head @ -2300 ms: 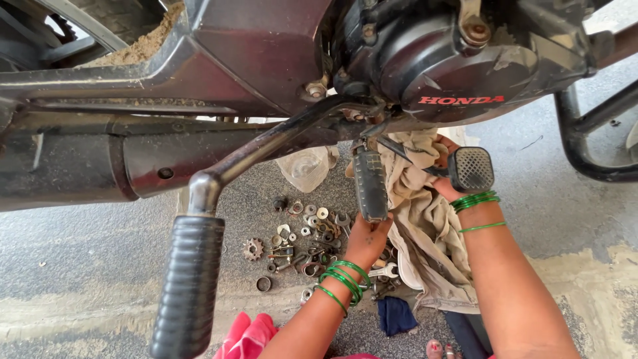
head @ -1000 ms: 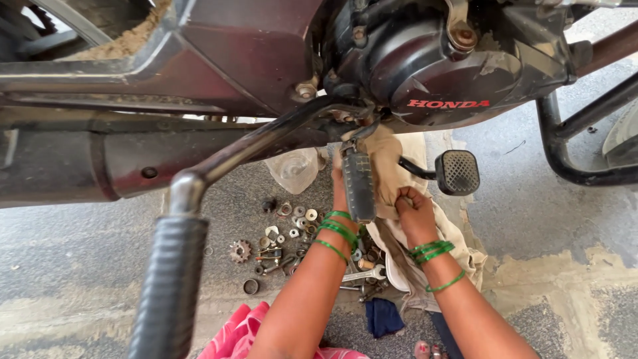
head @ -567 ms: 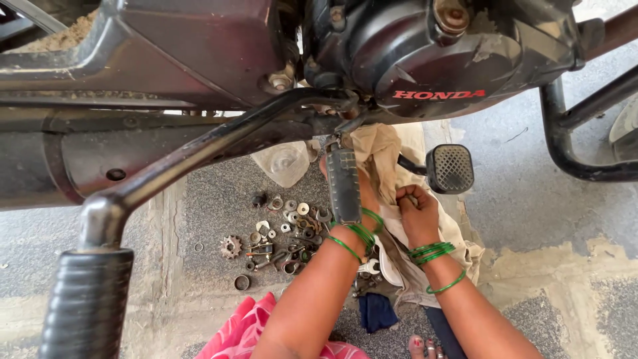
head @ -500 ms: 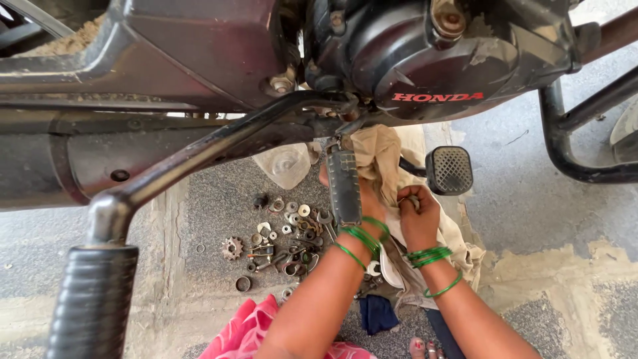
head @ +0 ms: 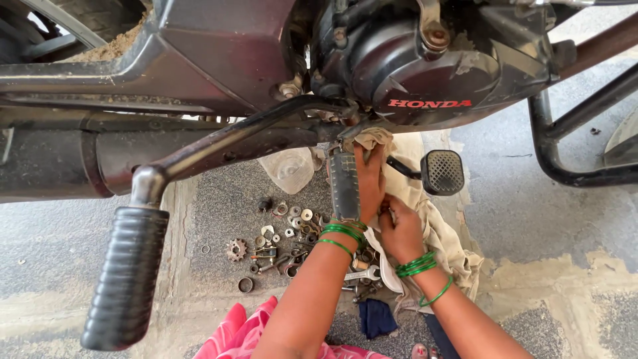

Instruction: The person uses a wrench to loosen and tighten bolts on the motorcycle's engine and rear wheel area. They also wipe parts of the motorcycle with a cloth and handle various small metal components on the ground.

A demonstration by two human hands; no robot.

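Footrest (head: 345, 186), under the motorcycle engine cover (head: 425, 73), above a beige rag (head: 445, 239) spread on the floor (head: 545, 219). Head view: left hand (head: 369, 179) wrapped around the footrest, seemingly steadying it; right hand (head: 401, 229) curled closed beside it, contents hidden. Loose nuts and washers (head: 286, 233) lie near.

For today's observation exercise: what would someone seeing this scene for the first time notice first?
The dark motorcycle engine fills the top of the view, with the ribbed black footrest jutting out at lower left. Below the engine, the left hand and right hand, green bangles on both wrists, work over a beige cloth, beside scattered small metal parts on the ground.
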